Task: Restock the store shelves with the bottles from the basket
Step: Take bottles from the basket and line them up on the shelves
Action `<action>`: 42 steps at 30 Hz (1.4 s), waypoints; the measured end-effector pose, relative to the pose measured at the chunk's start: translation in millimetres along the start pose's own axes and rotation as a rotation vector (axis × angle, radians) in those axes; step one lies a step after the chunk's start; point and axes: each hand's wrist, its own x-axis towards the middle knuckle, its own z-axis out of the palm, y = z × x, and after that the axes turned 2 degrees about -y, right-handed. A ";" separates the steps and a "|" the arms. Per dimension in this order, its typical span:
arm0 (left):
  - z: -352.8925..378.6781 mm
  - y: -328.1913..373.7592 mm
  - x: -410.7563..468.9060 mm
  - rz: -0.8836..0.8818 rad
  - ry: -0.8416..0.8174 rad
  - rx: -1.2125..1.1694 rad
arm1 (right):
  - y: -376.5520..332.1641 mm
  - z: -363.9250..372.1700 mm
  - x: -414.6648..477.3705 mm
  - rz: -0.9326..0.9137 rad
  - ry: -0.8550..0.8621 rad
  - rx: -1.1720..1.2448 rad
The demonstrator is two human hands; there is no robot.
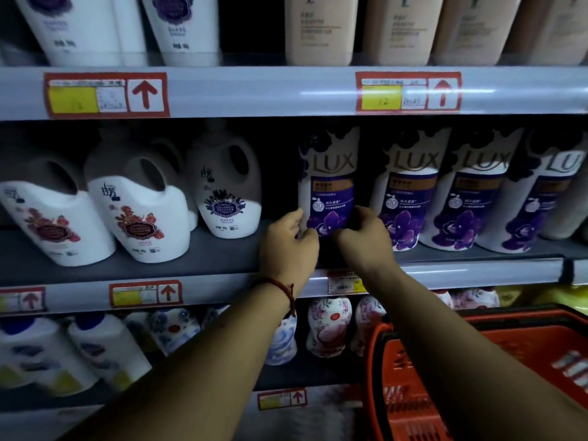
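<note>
A white and purple LUX bottle (329, 183) stands upright on the middle shelf (197, 256), in a gap left of three more LUX bottles (410, 192). My left hand (288, 246) grips its lower left side and my right hand (366, 240) grips its lower right side. A red cord is on my left wrist. The orange basket (477, 370) sits at the lower right, under my right forearm; its contents are hard to make out.
White handled jugs (143, 211) fill the middle shelf's left part. Tall bottles (321, 27) line the top shelf, and floral bottles (329, 326) stand on the shelf below. Price tags with red arrows (106, 95) run along the shelf edges.
</note>
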 end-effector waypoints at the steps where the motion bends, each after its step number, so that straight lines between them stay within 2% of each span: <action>1: -1.3 -1.2 1.2 0.000 0.000 -0.008 | -0.1 0.9 -0.7 0.004 0.004 -0.007; 7: -8.0 0.3 3.2 -0.024 -0.027 -0.045 | 0.1 -2.8 -4.4 0.034 -0.020 0.067; 12: -5.6 3.8 0.4 -0.077 -0.025 -0.115 | 3.6 -11.1 -8.3 0.052 -0.114 0.163; 16: 2.6 4.8 -2.1 -0.107 0.007 -0.153 | 4.5 -22.1 -0.2 0.062 -0.155 0.148; 23: 11.3 3.3 -3.5 -0.059 0.042 -0.130 | 7.5 -23.6 7.9 0.037 -0.209 0.126; 28: 10.1 5.0 -1.3 -0.094 0.072 -0.180 | 1.5 -23.8 2.0 0.049 -0.215 0.125; 42: 7.6 6.7 -3.8 -0.114 0.003 -0.224 | -1.0 -29.4 -18.7 0.053 -0.191 0.138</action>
